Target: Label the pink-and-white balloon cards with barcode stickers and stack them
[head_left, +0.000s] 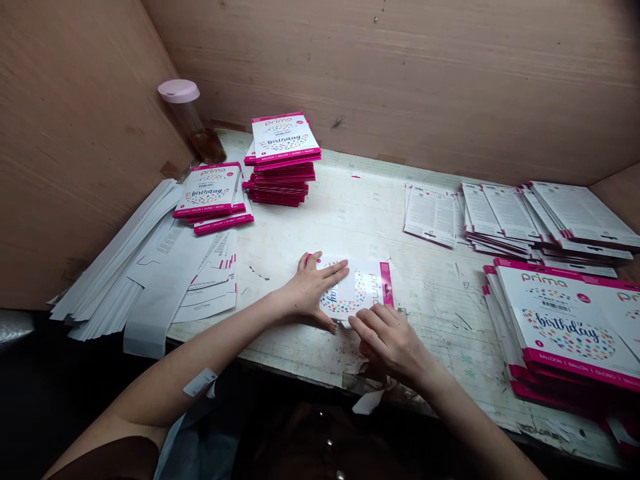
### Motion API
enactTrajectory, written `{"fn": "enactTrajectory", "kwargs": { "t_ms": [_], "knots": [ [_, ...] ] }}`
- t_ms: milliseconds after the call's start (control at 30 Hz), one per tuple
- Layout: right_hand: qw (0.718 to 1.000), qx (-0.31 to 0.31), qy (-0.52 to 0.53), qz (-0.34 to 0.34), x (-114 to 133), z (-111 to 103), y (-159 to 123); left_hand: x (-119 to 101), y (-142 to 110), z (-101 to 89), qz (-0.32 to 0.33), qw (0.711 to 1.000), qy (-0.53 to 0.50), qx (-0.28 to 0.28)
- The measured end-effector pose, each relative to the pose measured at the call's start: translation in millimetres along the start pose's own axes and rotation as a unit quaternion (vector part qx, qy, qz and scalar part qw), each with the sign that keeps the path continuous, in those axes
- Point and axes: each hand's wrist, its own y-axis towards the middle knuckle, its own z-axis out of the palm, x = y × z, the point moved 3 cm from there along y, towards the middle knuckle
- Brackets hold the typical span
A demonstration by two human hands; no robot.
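**Head view:** A printed "prima" birthday balloon card point(353, 287) is being pressed against the table point(350, 220) by the left hand point(313, 288), its grip being held wide and flat across the card. The card's lower edge is being touched by the fingers point(365, 327) of the right hand point(387, 343), its grip being kept narrow; whether the edge is being held cannot be told.

Pink-edged balloon packs point(285, 157) are being stacked beyond the hands, and a larger pile of packs point(565, 327) is being stored at the right, behind which white leaflets point(545, 213) are being stacked. White paper strips point(150, 267) are being piled at the left, near a pink-lidded bottle point(185, 117).
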Motion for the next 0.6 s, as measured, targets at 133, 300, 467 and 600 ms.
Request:
{"fn": "enactTrajectory", "kwargs": {
  "t_ms": [133,300,467,600],
  "knots": [
    [0.996,-0.075,0.032,0.041,11,-2,-5,-1,0,-0.9,-0.001,1.000,-0.006,-0.001],
    [0.988,-0.081,0.099,0.086,22,-6,-4,-2,0,-1.8,-0.003,1.000,-0.002,0.010],
    [0.955,-0.113,0.181,0.206,-16,6,18,-3,1,-3.3,0.024,1.000,0.003,0.004],
    [0.919,-0.095,0.213,0.318,-57,38,31,-4,3,-3.1,0.046,0.999,-0.007,0.004]
  ]
}}
